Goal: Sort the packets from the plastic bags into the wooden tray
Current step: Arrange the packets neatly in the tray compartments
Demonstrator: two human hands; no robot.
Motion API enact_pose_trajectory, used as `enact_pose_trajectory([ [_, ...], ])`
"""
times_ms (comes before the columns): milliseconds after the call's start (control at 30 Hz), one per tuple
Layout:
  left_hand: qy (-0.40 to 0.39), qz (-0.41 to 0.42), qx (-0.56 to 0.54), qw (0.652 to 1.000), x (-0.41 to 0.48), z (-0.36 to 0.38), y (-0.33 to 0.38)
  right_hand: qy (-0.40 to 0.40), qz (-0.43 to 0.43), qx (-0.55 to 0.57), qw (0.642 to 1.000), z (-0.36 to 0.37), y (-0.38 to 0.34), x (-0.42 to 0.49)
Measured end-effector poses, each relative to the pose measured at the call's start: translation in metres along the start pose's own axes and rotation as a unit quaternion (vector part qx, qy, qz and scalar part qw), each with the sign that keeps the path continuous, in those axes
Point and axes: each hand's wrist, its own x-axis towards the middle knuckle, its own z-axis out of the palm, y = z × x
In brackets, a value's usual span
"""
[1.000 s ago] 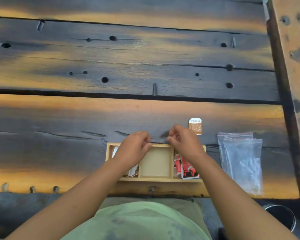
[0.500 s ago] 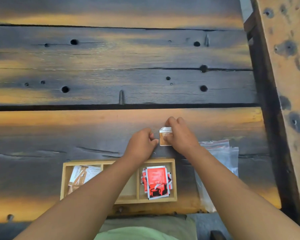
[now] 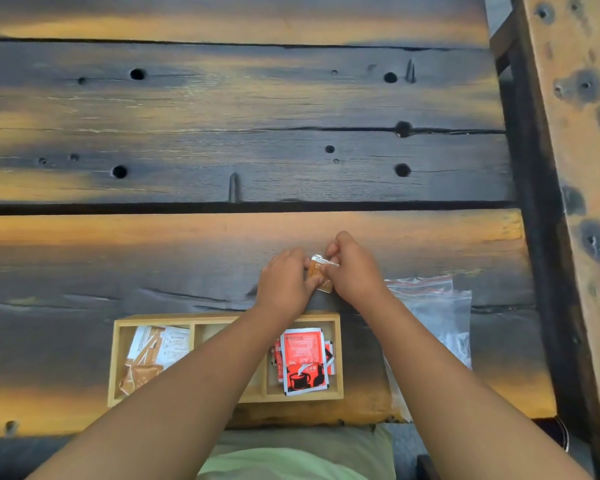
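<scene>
One wooden tray point(image 3: 222, 318) on the table point(image 3: 187, 265), three compartments in it. One small brown packet point(image 3: 321, 277) beyond it. Red packets point(image 3: 303, 358) in the right compartment: one full on top, at least two more peeking out underneath, exact tally unclear. Left compartment, several pale-and-brown packets point(image 3: 153, 351), too overlapped to count. And on the right, clear plastic bags point(image 3: 433, 306), two by the look of it, one overlapping the other.

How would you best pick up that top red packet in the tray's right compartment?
Probably from straight above, pinching the red packet by its near edge: it lies flat on top of its pile, and the wooden tray walls close off every sideways approach.
</scene>
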Motion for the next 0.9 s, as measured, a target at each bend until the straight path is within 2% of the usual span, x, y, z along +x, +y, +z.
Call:
enact_pose_trajectory([
  [67, -0.005, -0.016, -0.055, 0.998, 0.000, -0.004, -0.002, -0.015, 0.030, 0.068, 0.997, 0.000, -0.001, -0.004],
  [200, -0.017, -0.031, -0.169, 0.985, -0.003, -0.024, -0.008, -0.059, 0.035, 0.151, 0.986, -0.002, -0.010, -0.012],
  [300, -0.026, -0.056, -0.258, 0.964, -0.010, -0.043, -0.020, -0.073, 0.032, 0.242, 0.967, -0.001, -0.029, -0.024],
  [433, -0.036, -0.078, -0.318, 0.944, -0.029, -0.073, -0.041, -0.092, 0.052, 0.318, 0.942, 0.013, -0.061, -0.043],
  [700, -0.009, -0.076, -0.340, 0.937, -0.072, -0.127, -0.107, -0.107, 0.020, 0.279, 0.954, 0.064, -0.110, -0.072],
  [900, -0.020, -0.063, -0.287, 0.956, -0.091, -0.150, -0.150, -0.096, -0.026, 0.162, 0.982, 0.100, -0.133, -0.087],
])
